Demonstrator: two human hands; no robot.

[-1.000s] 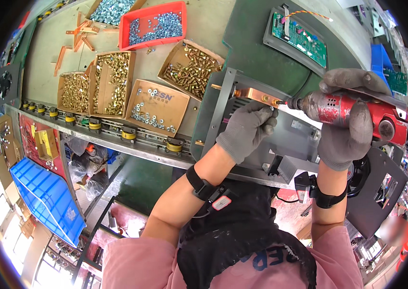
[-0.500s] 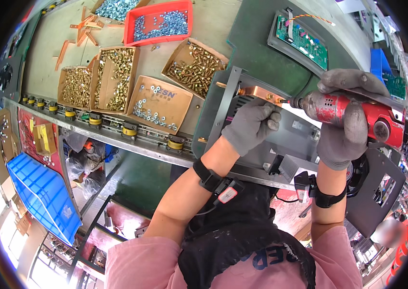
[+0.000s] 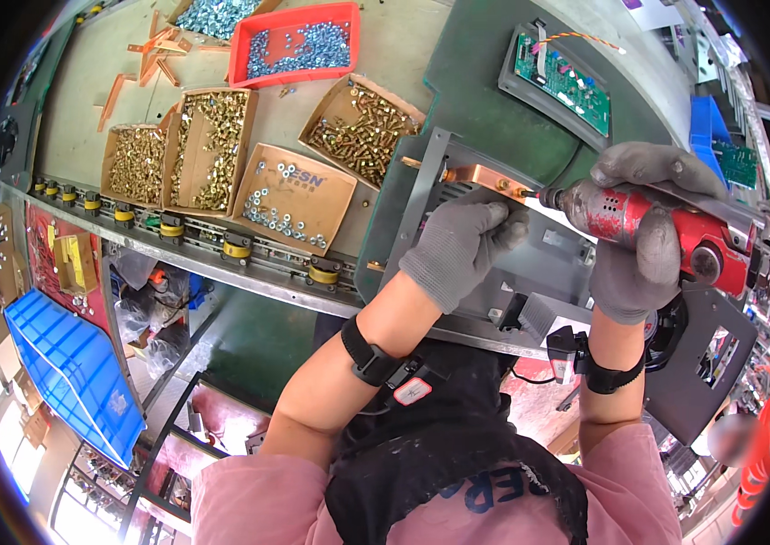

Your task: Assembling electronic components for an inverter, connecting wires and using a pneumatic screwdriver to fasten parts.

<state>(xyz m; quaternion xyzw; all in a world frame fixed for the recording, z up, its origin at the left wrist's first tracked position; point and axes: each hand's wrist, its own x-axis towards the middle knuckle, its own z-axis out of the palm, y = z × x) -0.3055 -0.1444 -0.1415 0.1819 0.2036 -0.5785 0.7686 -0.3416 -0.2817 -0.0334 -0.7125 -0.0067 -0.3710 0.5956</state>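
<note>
My right hand (image 3: 656,247), in a grey glove, grips a red cordless power screwdriver (image 3: 610,214) lying sideways. Its bit (image 3: 544,197) points left and meets a brass-coloured bolt (image 3: 520,192) at the end of a copper bar (image 3: 476,173). A second bolt head (image 3: 502,184) sits beside it on the bar. The bar lies inside a grey metal chassis (image 3: 420,202). Just below the bar is my gloved left hand (image 3: 459,250), fingers curled and pressed together; whatever they may hold is hidden.
Cardboard boxes of brass-coloured bolts (image 3: 362,127), a box of washers or nuts (image 3: 308,193) and a red bin (image 3: 355,45) stand at left. Copper strips (image 3: 115,100) lie behind them. A green circuit board (image 3: 576,86) is beyond the chassis. A roller rail (image 3: 238,247) edges the bench.
My left hand has drawn slightly down from the copper bar, its fingers still curled. The screwdriver stays at the bolt. The whole view has shifted a little.
</note>
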